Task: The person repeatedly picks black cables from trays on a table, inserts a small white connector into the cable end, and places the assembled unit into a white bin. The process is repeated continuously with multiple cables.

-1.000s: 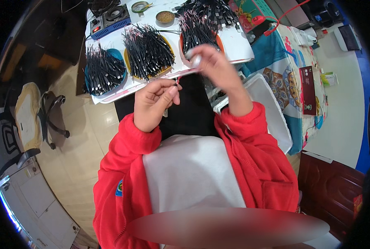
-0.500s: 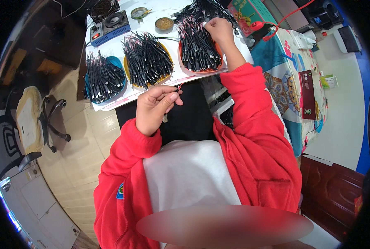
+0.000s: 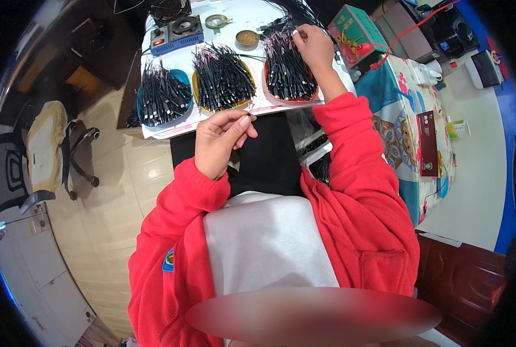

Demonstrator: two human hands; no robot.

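My left hand (image 3: 223, 139) is closed in a pinch in front of the table's near edge. It holds a thin black cable (image 3: 250, 112), whose fine bare wire ends stick up past the fingertips. My right hand (image 3: 317, 49) reaches over the far side of the red-orange basket (image 3: 314, 92), its thumb and fingers pinched at the wire ends of the black cables (image 3: 289, 69) heaped there. Something small and white shows at those fingertips; what they grip is too small to make out. Similar cables fill the yellow basket (image 3: 196, 99) and the blue basket (image 3: 184, 76).
Behind the baskets stand a blue-sided device with a fan (image 3: 180, 36), a round tin (image 3: 247, 39) and a small green-rimmed dish (image 3: 216, 21). More black cables (image 3: 289, 10) lie at the back. At right are a green carton (image 3: 350, 34), a red cord and a cloth-covered table (image 3: 385, 81).
The view has shifted, so the table and baskets sit slightly farther right and higher. My left hand still pinches the cable; my right hand stays at the wire ends in the red-orange basket.
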